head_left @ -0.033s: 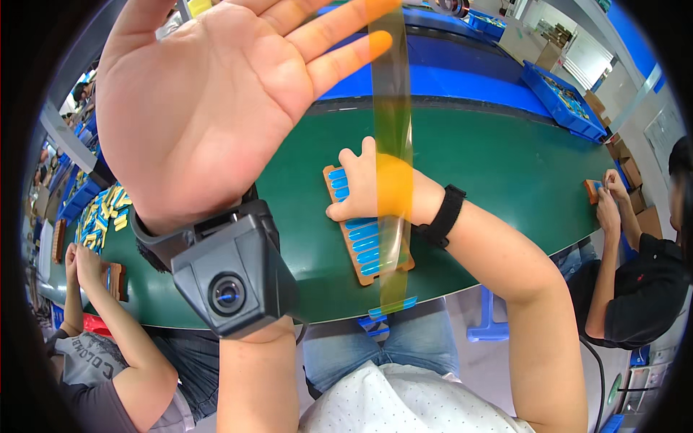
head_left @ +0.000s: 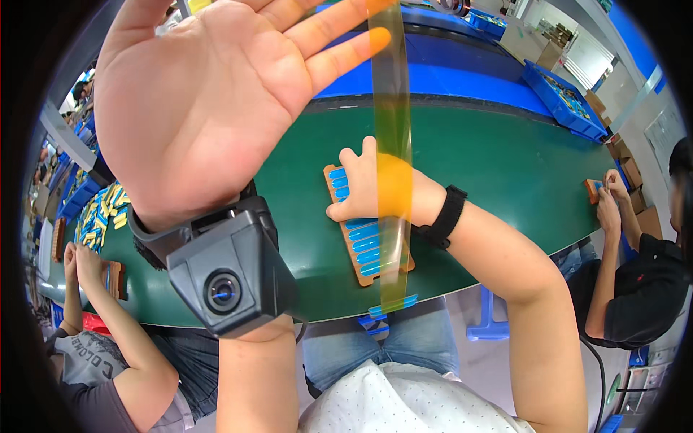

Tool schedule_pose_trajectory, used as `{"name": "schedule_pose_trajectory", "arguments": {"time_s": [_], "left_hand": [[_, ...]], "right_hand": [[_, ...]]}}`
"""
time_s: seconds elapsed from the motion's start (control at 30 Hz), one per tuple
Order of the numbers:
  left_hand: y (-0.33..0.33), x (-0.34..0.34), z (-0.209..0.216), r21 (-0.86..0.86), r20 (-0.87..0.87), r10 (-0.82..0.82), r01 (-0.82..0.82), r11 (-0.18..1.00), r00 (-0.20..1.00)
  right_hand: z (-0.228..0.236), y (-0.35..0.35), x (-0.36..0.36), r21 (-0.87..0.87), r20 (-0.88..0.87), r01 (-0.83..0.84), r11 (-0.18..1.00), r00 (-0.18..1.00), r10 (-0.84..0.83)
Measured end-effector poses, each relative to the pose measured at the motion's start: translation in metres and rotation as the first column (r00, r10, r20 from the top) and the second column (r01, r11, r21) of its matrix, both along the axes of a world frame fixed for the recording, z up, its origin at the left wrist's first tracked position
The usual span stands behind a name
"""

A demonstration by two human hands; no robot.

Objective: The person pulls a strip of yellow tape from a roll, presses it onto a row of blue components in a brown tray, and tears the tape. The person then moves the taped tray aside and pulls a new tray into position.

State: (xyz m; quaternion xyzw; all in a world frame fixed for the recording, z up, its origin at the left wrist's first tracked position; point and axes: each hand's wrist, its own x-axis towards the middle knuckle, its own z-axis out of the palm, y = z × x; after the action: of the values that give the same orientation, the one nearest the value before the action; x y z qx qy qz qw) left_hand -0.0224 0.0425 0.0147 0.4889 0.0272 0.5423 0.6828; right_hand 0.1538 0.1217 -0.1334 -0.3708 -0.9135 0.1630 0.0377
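The green table [head_left: 491, 166] is the big thing here, and it seems to give the work a flat, steady place.

Up at eleven o'clock, the left hand [head_left: 198, 108] is spread wide, palm to the viewer. Its thumb tip and some fingers leave the picture, so I can't tell if they pinch anything. A little black camera [head_left: 227, 270] sits on its wrist, at eight o'clock.

In the middle, the right hand [head_left: 364, 191] is spread out over the tray, maybe so it won't slide.

A see-through yellow strip [head_left: 392, 123] runs from twelve o'clock down to six, in front of the right hand. It looks pulled straight, perhaps so it won't curl.

The brown tray [head_left: 368, 280] lies mid-picture, leaning from eleven to five o'clock. Its blue pieces [head_left: 367, 256] sit in neat rows, likely to keep them apart. One lone blue piece [head_left: 412, 302] is at the strip's bottom end.

Since the earlier picture, the left hand and camera have slipped a tiny bit toward nine o'clock. The right hand looks the same.
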Motion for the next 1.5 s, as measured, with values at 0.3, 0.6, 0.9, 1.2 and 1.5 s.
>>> {"name": "schedule_pose_trajectory", "arguments": {"time_s": [0.3, 0.6, 0.9, 1.2, 1.5], "left_hand": [[0.010, 0.021, -0.016, -0.139, 0.032, 0.032, -0.027, 0.990, 0.999], [0.036, 0.021, -0.029, 0.016, -0.023, 0.059, -0.059, 0.998, 0.998], [0.025, 0.017, -0.015, -0.382, 0.182, 0.198, -0.117, 0.917, 0.963], [0.031, 0.017, -0.019, -0.290, 0.176, 0.169, -0.113, 0.950, 0.970], [0.039, 0.012, -0.026, -0.083, 0.049, 0.127, -0.123, 0.989, 0.991]], "right_hand": [[0.000, -0.013, 0.014, -0.025, 0.099, 0.106, 0.994, 0.990, -0.103], [0.035, -0.063, 0.098, 0.159, -0.486, -0.048, 0.986, 0.866, 0.120], [-0.057, -0.145, 0.103, 0.344, -0.574, 0.062, 0.937, 0.804, 0.158], [-0.068, -0.139, 0.111, 0.396, -0.605, 0.135, 0.908, 0.783, 0.147], [-0.066, -0.133, 0.099, 0.394, -0.560, 0.143, 0.908, 0.820, 0.114]]}}
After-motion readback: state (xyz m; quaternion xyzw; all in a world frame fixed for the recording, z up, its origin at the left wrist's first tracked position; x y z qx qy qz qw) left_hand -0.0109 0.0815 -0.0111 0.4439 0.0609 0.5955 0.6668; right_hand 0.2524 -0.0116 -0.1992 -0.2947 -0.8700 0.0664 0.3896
